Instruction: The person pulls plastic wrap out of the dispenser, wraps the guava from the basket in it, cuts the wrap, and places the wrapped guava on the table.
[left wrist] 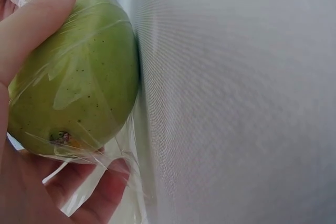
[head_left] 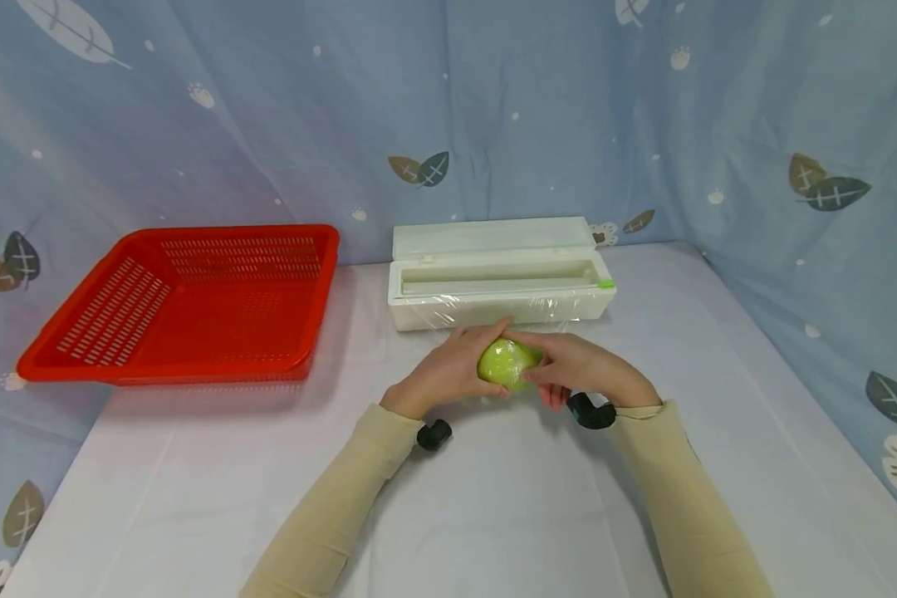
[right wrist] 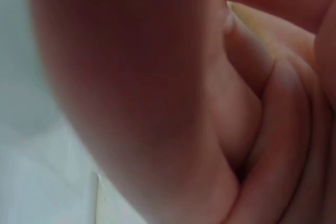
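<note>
A green pear (head_left: 507,363) with clear plastic wrap over its skin is held low over the table, in front of the white box. My left hand (head_left: 452,365) grips it from the left, thumb across its near side and fingers beneath, as the left wrist view shows. From the right, my right hand (head_left: 579,364) pinches the plastic wrap (left wrist: 73,93) against the pear's other end. Loose film hangs under the pear near the left fingertips (left wrist: 107,190). In the right wrist view, the curled right fingers (right wrist: 278,129) hide most of the pear.
Behind the hands stands a white plastic wrap dispenser (head_left: 501,314), lid raised, a green piece at its right end and film over its front. A red plastic basket (head_left: 310,332) sits at the back left. A patterned blue curtain (head_left: 508,108) backs the white-covered table (head_left: 486,498).
</note>
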{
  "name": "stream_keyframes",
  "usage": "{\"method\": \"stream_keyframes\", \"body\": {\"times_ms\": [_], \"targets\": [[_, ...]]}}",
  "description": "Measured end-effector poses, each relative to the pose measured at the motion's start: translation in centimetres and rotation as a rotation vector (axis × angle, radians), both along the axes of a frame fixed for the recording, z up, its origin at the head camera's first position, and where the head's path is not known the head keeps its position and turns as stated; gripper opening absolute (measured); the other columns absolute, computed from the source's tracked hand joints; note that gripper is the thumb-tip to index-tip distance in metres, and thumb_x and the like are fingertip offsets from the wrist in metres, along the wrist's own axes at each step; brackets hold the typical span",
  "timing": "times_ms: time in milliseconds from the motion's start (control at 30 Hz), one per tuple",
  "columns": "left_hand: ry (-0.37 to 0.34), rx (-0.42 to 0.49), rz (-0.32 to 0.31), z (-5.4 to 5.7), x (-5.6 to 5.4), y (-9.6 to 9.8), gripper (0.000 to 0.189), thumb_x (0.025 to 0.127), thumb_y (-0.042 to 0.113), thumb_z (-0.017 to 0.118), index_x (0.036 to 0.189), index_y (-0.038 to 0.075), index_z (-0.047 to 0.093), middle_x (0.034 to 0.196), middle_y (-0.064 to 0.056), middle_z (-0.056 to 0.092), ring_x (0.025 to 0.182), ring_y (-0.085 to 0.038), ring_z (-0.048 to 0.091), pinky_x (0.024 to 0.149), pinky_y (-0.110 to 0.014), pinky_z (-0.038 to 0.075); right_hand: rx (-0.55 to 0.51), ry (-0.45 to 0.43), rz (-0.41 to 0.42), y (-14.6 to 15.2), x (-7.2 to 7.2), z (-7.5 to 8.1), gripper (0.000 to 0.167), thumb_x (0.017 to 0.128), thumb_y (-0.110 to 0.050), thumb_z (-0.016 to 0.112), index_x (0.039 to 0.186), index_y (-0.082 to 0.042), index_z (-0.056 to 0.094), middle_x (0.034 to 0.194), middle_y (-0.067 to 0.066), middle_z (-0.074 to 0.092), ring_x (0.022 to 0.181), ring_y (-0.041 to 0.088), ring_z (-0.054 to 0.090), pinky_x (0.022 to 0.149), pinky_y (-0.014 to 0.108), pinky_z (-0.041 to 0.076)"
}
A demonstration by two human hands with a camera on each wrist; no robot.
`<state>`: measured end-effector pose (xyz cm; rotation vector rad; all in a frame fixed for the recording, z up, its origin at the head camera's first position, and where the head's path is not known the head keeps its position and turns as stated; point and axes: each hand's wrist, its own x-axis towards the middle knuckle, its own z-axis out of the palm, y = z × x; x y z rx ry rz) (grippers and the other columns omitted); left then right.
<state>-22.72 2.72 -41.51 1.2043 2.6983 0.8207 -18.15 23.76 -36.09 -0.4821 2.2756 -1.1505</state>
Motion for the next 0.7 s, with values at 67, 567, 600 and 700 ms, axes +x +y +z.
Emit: {"method": "stream_keyframes", "body": {"times_ms": [67, 567, 600, 700], "targets": [[0.013, -0.007, -0.015, 0.01, -0.05, -0.03, 0.102, 0.064, 0.054, 0.071, 0.142, 0.037, 0.007, 0.131, -0.002, 0.041, 0.113, -0.020, 0.035, 0.083, -0.034, 0.041, 0.007, -0.002, -0.017, -0.08, -0.01, 0.05, 0.064, 0.087, -0.012, 0.057, 0.137, -0.038, 0.027, 0.056, 0.014, 0.057, 0.052, 0.039, 0.057, 0.045, 0.039, 0.048], [-0.035, -0.009, 0.018, -0.07, -0.08, 0.13, 0.084, 0.062, 0.054, 0.074, 0.132, 0.036, 0.032, 0.120, 0.009, 0.045, 0.107, -0.014, 0.037, 0.079, -0.031, 0.041, 0.035, 0.085, -0.098, 0.54, -0.75, -0.47, 0.052, 0.085, -0.036, 0.059, 0.133, -0.033, 0.039, 0.048, 0.009, 0.051, 0.044, 0.035, 0.051, 0.045, 0.042, 0.045], [-0.026, -0.017, 0.025, 0.00, -0.02, 0.16, 0.084, 0.062, 0.054, 0.073, 0.132, 0.036, 0.032, 0.121, 0.008, 0.045, 0.107, -0.015, 0.037, 0.078, -0.032, 0.042, 0.036, 0.089, -0.106, 0.61, -0.81, -0.48, 0.052, 0.084, -0.035, 0.060, 0.132, -0.033, 0.040, 0.048, 0.008, 0.051, 0.046, 0.037, 0.050, 0.045, 0.043, 0.045], [0.000, -0.040, 0.046, 0.30, 0.21, 0.24, 0.084, 0.063, 0.056, 0.072, 0.133, 0.034, 0.030, 0.123, 0.005, 0.045, 0.107, -0.015, 0.037, 0.074, -0.034, 0.044, 0.023, 0.087, -0.121, 0.85, -0.97, -0.43, 0.054, 0.082, -0.031, 0.063, 0.131, -0.033, 0.042, 0.048, 0.009, 0.051, 0.049, 0.043, 0.049, 0.047, 0.045, 0.045]]}}
